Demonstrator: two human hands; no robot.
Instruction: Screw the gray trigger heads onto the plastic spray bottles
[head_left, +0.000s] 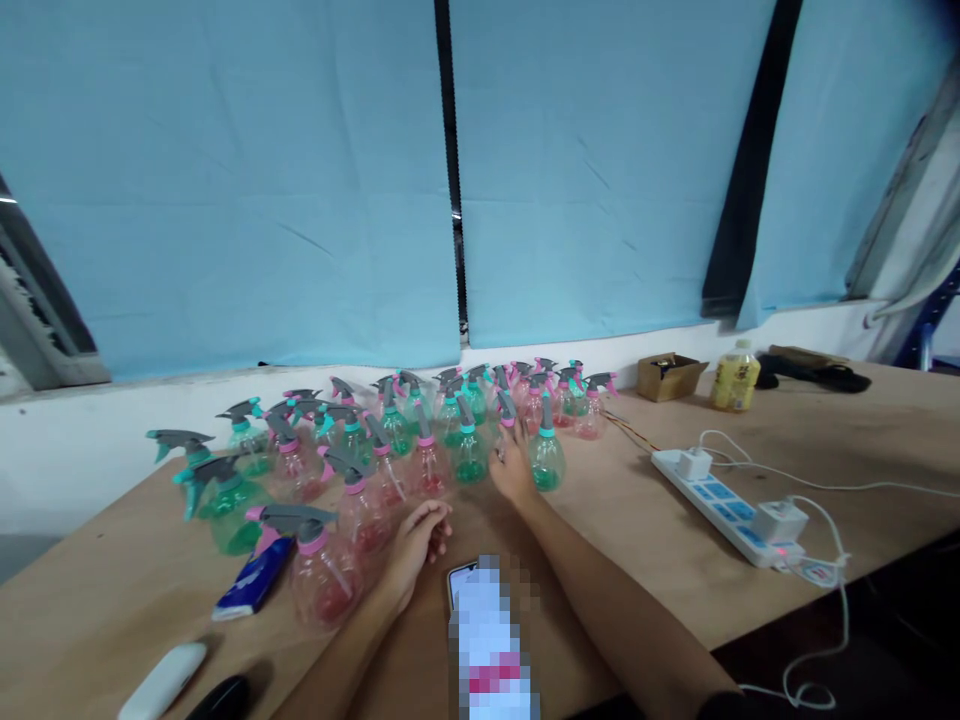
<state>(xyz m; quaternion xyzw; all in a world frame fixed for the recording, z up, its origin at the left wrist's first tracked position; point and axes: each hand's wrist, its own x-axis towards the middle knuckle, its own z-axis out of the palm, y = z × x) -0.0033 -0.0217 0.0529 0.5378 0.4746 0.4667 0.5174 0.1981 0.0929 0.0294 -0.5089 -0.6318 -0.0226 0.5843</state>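
The right hand (511, 465) is at a pink-collared spray bottle (506, 410), upright on the wooden surface (622, 530) between two green spray bottles (547, 462); whether its grip is closed cannot be determined. The left hand (420, 540), fingers loosely curled, grip part-open, is near a pink spray bottle (365, 515).

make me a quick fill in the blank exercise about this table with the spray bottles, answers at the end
1. The hand farther forward, among the spray bottles, is the person's ____ hand.
2. The spray bottles have see-through bodies tinted either pink or ____.
3. An open cardboard box stands to the ____ of the yellow bottle in the picture.
4. Two ____ chargers are plugged into the power strip.

Missing words: right; green; left; white
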